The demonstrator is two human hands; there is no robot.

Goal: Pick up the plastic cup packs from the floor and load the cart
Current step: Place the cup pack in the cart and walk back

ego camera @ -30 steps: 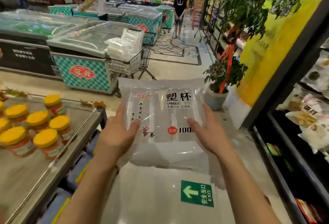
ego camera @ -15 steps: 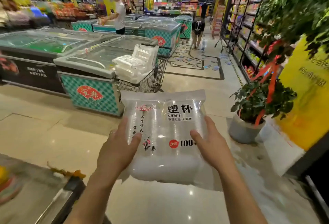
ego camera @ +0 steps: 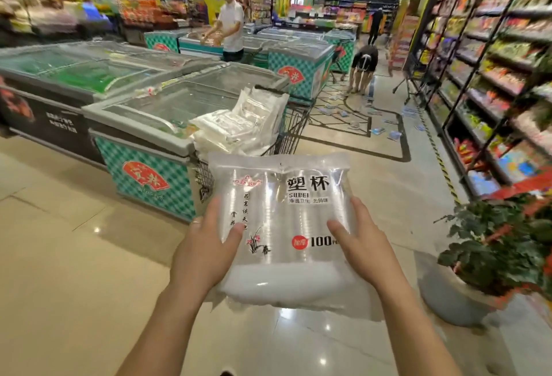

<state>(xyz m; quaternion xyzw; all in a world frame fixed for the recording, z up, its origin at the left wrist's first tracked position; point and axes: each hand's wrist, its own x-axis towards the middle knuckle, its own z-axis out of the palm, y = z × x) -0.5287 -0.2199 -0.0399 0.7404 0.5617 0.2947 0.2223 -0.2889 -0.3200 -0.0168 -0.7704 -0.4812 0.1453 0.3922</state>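
Freezers (ego camera: pixel 167 112) stand just left of the cart (ego camera: pixel 294 127); tall shelves (ego camera: pixel 493 62) run well to the cart's right. The wire cart carries a heap (ego camera: pixel 239 124) of white packs that rises above its rim. A plant (ego camera: pixel 501 241) in a pot sits on the floor to the cart's right and nearer the camera. The pack (ego camera: pixel 283 226) is in the air just in front of the cart, label up. The left hand (ego camera: pixel 203 253) grips its left edge, thumb on top, fingers hidden beneath. The right hand (ego camera: pixel 361 244) grips the right edge likewise. Small packets (ego camera: pixel 376 130) lie scattered on the floor beyond the cart.
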